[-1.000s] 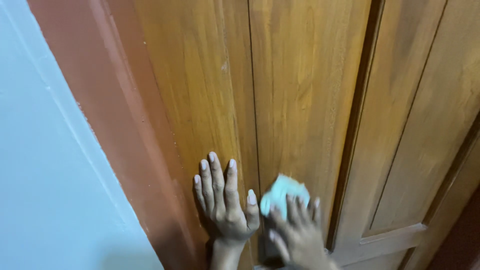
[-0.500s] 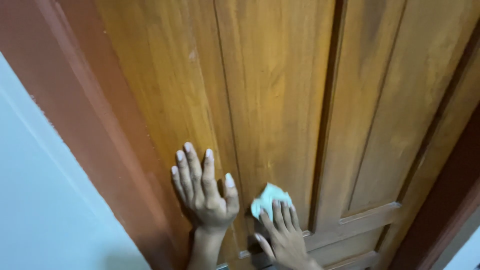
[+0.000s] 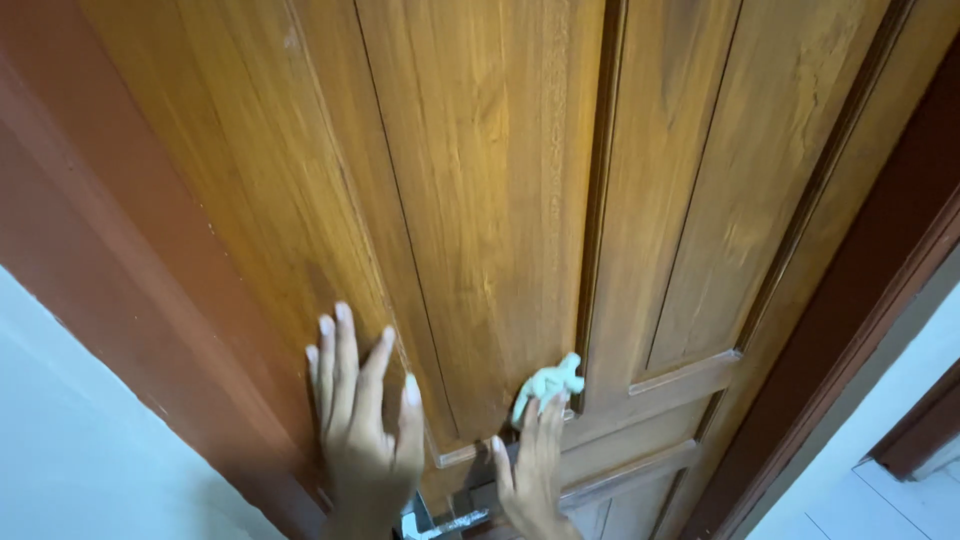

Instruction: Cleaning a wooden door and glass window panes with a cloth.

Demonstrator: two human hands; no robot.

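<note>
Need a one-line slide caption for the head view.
Left hand flat on a panelled wooden door; right hand presses a small pale green cloth against the panel's edge.

My wooden door [image 3: 480,200] carries everything here: warm brown panels with raised mouldings, set in a dark red-brown frame [image 3: 110,270]. My left hand [image 3: 362,440] lies flat on its left stile, and a small pale green cloth [image 3: 548,385] is pressed against the panel's lower edge under my right hand [image 3: 535,475].
</note>
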